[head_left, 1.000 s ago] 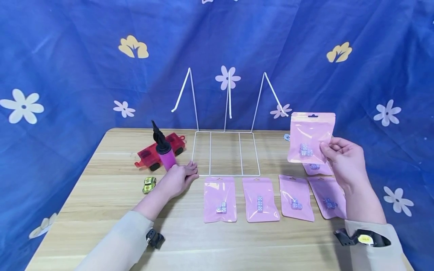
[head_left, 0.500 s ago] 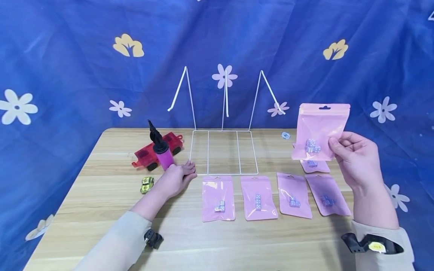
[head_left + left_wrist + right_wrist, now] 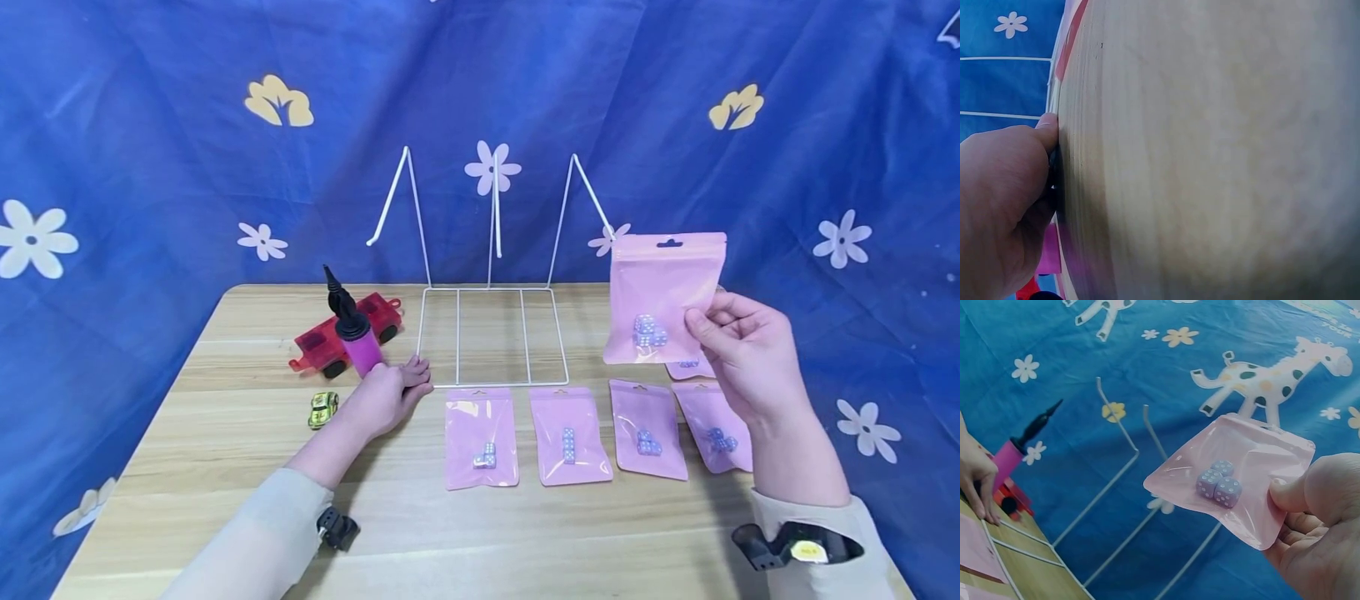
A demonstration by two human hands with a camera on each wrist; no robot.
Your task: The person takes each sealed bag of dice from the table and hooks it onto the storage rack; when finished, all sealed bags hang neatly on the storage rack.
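Bag (image 3: 663, 287) of pink plastic, upright in the air, above the desk (image 3: 225, 483), toward its back right corner. Is pinched by the right hand (image 3: 750, 350) at its right side edge, between thumb in front and bent fingers behind, nearly closed. Perhaps is held so in order to leave the top hole uncovered, with the dice (image 3: 1219, 483) low inside. Seems close to the right hook (image 3: 596, 200) of the white rack (image 3: 490, 288); whether touching, cannot tell.

At the rack's front left corner, left hand (image 3: 393, 392) with fingers low on the wire, probably against sliding or tipping. Whether pinching or only pressing, cannot tell.

Between rack and desk's front edge, and farther right, four similar bags (image 3: 482, 425), flat in a row, likely for easy reach. Behind the held one, another bag (image 3: 699, 368), partly hidden. Toward the left edge, pump (image 3: 363, 350), red cart (image 3: 315, 346) and toy car (image 3: 323, 409), maybe aside to leave working space.
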